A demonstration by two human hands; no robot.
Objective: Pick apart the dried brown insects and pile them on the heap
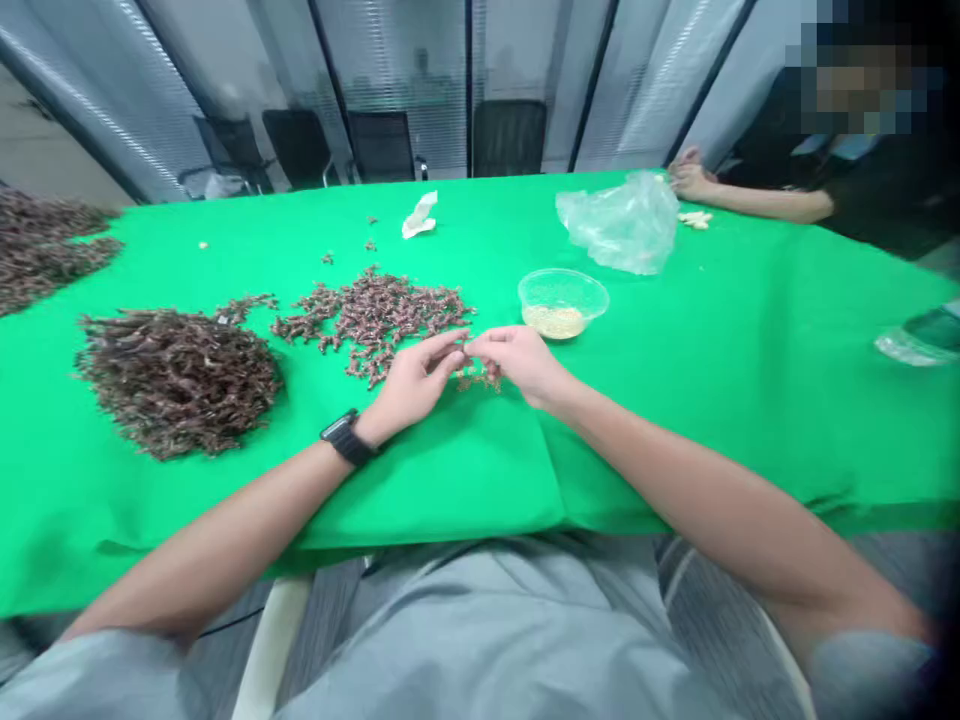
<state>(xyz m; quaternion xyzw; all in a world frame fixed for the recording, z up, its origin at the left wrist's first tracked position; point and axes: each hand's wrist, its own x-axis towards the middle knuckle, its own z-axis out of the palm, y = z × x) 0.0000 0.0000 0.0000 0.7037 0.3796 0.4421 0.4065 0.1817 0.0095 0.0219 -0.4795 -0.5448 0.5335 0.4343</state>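
Note:
My left hand point(416, 380), with a black watch point(349, 438) on its wrist, is pinched closed at the near right edge of a loose heap of small reddish-brown dried pieces point(390, 310). Its fingertips meet those of my right hand point(521, 360), also closed in a pinch. Whatever lies between the fingers is too small to make out. Just below the fingertips, small yellowish-brown bits point(480, 382) are scattered on the cloth. Beyond my right hand stands a clear round plastic bowl point(564, 295) with pale yellowish grains or bits in its bottom.
A large mound of dark brown dried pieces point(180, 380) lies left, another pile point(45, 250) at the far left. Crumpled white paper point(419, 215) and a clear plastic bag point(622, 225) lie farther back on the green cloth point(450, 490). A person's hands point(691, 178) rest at the far right.

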